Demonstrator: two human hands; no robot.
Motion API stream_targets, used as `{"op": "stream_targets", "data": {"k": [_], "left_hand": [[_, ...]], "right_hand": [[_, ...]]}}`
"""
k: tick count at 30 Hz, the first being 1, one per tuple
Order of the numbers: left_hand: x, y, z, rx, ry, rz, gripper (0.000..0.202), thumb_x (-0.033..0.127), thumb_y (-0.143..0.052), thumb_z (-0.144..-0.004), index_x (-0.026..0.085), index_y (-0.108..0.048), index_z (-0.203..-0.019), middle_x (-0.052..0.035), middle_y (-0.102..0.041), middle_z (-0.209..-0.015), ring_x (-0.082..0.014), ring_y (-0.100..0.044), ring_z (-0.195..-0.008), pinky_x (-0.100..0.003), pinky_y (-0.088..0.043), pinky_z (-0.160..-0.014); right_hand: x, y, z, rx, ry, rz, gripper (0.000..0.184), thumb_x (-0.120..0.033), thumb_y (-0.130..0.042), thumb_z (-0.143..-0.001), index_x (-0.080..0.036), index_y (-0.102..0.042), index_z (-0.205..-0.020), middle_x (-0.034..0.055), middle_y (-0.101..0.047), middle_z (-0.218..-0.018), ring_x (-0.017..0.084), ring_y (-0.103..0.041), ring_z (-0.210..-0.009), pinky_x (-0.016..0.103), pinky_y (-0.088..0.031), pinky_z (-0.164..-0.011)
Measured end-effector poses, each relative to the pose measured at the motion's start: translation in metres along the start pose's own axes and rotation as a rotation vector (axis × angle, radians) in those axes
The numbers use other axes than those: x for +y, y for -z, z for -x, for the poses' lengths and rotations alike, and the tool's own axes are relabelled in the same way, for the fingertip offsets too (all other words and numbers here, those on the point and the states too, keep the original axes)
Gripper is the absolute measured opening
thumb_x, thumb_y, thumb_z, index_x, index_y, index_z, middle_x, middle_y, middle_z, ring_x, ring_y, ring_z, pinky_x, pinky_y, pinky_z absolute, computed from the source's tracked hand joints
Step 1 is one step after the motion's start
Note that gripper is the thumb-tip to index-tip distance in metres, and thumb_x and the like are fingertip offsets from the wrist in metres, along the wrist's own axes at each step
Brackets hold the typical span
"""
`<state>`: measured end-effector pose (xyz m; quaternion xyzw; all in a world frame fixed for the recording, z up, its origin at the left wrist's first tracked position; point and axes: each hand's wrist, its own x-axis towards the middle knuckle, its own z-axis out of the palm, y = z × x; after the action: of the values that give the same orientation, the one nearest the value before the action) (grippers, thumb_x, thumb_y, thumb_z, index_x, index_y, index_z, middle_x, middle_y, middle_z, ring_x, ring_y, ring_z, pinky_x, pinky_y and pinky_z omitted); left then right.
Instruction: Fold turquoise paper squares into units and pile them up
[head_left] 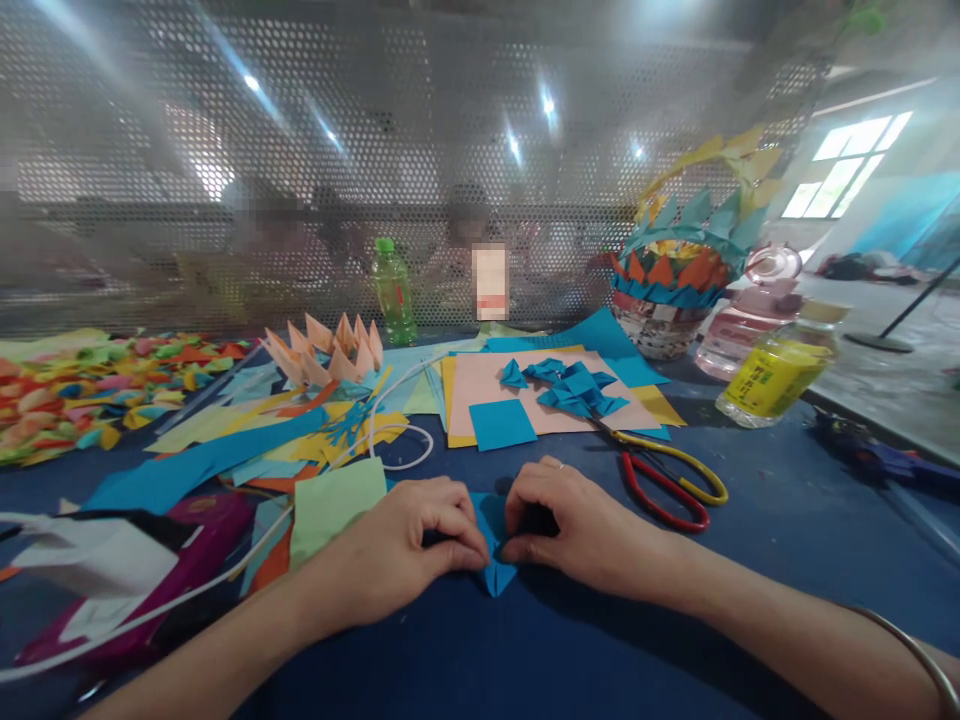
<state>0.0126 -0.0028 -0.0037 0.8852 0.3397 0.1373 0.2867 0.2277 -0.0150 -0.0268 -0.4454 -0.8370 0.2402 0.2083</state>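
- Blue paper piece point(496, 578) lies flat on the dark table point(750, 560), right in front of the person and between the two hands. Only its middle strip and lower point show; the rest is hidden under the fingers.
- Left hand point(409, 540) is curled nearly closed, thumb and fingertips pinching the piece's left edge down onto the table.
- Right hand point(577, 520) is curled the same way and pins the right edge, with its knuckles just beside the left hand's.
- For a sharp fold, I judge that the edges should be lined up before any pressure goes on. One hand then anchors the piece while the other runs a fingertip along the crease, from the middle outward.
- The piece is small, so light, even pressure suits it best; too hard a pinch could skew the point.
- Scissors point(667, 480) lie near the right hand, and a green sheet point(334, 505) touches the left wrist. Neither should be nudged.
- Folded blue units point(574, 390) on the pink sheet point(480, 385) offer a shape to match against.
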Motion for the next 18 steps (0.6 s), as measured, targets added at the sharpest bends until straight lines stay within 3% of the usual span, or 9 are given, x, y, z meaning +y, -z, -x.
{"op": "stream_targets", "data": {"k": [8,18], "left_hand": [[0.001,-0.014,0.0,0.074,0.089,-0.035,0.014,0.014,-0.065,-0.085,0.022,-0.071,-0.076,0.003,-0.066,-0.076,-0.0155,-0.058,-0.08,-0.029,-0.042,-0.075],[0.008,-0.019,0.0,0.116,0.146,-0.06,0.014,0.012,-0.065,-0.085,0.02,-0.065,-0.073,0.0033,-0.064,-0.076,-0.0168,-0.056,-0.079,-0.032,-0.039,-0.076]], "right_hand": [[0.002,0.0,0.0,0.008,0.02,0.002,0.017,-0.026,-0.078,-0.075,-0.018,-0.062,-0.077,-0.0009,-0.062,-0.078,0.016,-0.05,-0.079,0.028,-0.035,-0.071],[-0.002,0.002,-0.001,0.002,0.007,-0.001,0.017,-0.025,-0.078,-0.075,-0.018,-0.062,-0.076,-0.0015,-0.061,-0.078,0.015,-0.05,-0.079,0.028,-0.035,-0.071]]}}
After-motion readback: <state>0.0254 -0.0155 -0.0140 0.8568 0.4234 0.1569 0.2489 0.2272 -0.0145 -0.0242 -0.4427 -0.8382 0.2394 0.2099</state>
